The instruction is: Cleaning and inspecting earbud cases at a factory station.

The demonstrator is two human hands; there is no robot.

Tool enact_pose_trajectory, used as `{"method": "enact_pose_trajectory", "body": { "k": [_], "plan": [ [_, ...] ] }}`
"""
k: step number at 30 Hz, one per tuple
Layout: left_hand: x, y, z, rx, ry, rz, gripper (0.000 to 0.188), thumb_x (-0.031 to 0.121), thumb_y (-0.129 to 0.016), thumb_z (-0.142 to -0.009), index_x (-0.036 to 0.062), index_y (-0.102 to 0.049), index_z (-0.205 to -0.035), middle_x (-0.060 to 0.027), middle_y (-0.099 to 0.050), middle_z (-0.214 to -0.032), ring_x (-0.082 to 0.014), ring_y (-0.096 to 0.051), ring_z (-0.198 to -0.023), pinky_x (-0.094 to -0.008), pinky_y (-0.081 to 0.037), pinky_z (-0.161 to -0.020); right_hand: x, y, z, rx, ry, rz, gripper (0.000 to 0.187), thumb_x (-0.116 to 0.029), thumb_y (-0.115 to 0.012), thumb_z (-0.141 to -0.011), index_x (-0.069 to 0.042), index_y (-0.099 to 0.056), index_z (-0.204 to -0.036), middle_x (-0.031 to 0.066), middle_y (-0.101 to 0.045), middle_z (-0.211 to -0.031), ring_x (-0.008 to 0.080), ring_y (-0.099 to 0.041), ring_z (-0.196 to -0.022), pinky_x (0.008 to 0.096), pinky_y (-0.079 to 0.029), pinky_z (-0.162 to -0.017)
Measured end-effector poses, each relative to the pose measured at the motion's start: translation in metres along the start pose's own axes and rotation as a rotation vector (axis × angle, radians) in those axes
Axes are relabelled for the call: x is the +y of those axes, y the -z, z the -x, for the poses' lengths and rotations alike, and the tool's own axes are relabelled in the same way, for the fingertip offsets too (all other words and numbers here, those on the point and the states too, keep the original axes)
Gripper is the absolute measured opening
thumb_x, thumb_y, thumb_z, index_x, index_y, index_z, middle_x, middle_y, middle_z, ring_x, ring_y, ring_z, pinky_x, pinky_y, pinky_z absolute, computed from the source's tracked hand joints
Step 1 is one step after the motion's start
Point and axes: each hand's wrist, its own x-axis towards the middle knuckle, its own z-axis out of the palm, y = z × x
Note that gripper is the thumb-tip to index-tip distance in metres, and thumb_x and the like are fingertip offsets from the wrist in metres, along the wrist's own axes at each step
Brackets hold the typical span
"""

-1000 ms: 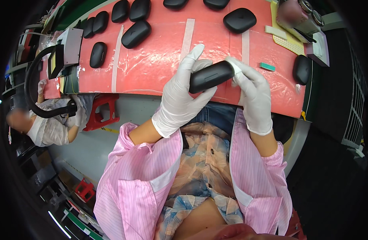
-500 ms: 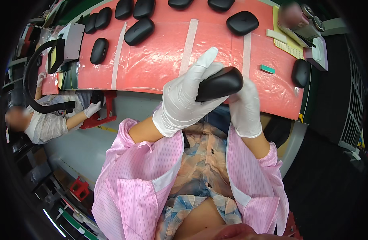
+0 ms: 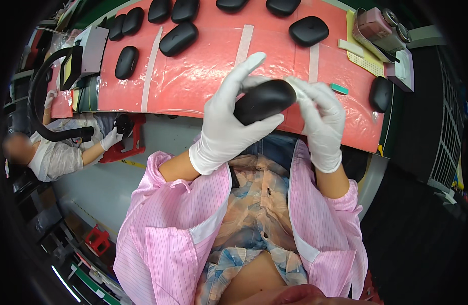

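Observation:
A black rounded oval case (image 3: 264, 100) is held up in front of me over the near edge of the red work mat (image 3: 203, 76). My left hand (image 3: 229, 124), in a white glove, wraps it from below with the index finger stretched upward. My right hand (image 3: 318, 119), also in a white glove, pinches the case's right end. Pink striped sleeves cover both forearms.
Several more black cases (image 3: 178, 38) lie on the red mat, one (image 3: 308, 30) at the back right and one (image 3: 380, 94) at the right edge. A pink tape dispenser (image 3: 379, 25) stands at the far right. Another person (image 3: 56, 152) works at the left beside a black hose (image 3: 40, 112).
The case has turned from lying flat to tilted and has come closer to me. My left hand shifted its grip lower around it, and the right hand stayed on its right end.

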Motion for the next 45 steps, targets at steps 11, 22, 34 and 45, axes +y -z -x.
{"method": "enact_pose_trajectory", "body": {
  "k": [11, 22, 34, 45],
  "plan": [
    [0.008, 0.007, -0.015, 0.093, 0.827, 1.124, 0.041, 0.036, -0.055, -0.095, 0.0037, -0.054, -0.119, -0.0053, -0.064, -0.102, -0.0159, -0.065, -0.090, -0.0326, -0.057, -0.078, -0.010, -0.008, 0.009, -0.330, 0.648, 0.302, 0.042, 0.004, -0.060, -0.061, -0.014, -0.074, -0.096, 0.0015, -0.055, -0.073, 0.0202, -0.051, -0.064, 0.0320, -0.041, -0.061],
    [0.005, -0.003, -0.011, 0.193, 0.718, 1.280, 0.046, 0.038, -0.048, -0.099, 0.0015, -0.052, -0.127, -0.0085, -0.062, -0.111, -0.0200, -0.063, -0.098, -0.0382, -0.053, -0.090, 0.014, -0.020, 0.013, -0.198, 0.698, 0.197, 0.043, 0.006, -0.061, -0.060, -0.008, -0.074, -0.098, 0.0009, -0.054, -0.076, 0.0199, -0.052, -0.071, 0.0307, -0.042, -0.063],
    [-0.018, -0.013, -0.031, -0.374, 0.636, 1.911, 0.075, 0.051, -0.052, -0.092, 0.0188, -0.021, -0.152, -0.0186, -0.022, -0.154, -0.0325, -0.037, -0.128, -0.0437, -0.043, -0.095, 0.037, 0.027, 0.003, 0.062, 0.275, 0.347, 0.045, 0.004, -0.060, -0.079, -0.004, -0.062, -0.123, 0.0120, -0.059, -0.108, 0.0263, -0.056, -0.101, 0.0344, -0.043, -0.093],
    [-0.016, -0.026, -0.031, -0.378, 0.628, 1.910, 0.086, 0.068, -0.044, -0.088, 0.0172, -0.019, -0.153, -0.0190, -0.022, -0.156, -0.0354, -0.026, -0.142, -0.0519, -0.019, -0.117, 0.032, 0.011, 0.020, 0.111, -0.051, -0.235, 0.043, 0.000, -0.053, -0.091, -0.002, -0.052, -0.134, 0.0103, -0.059, -0.117, 0.0166, -0.056, -0.106, 0.0303, -0.043, -0.097]
  ]
}}
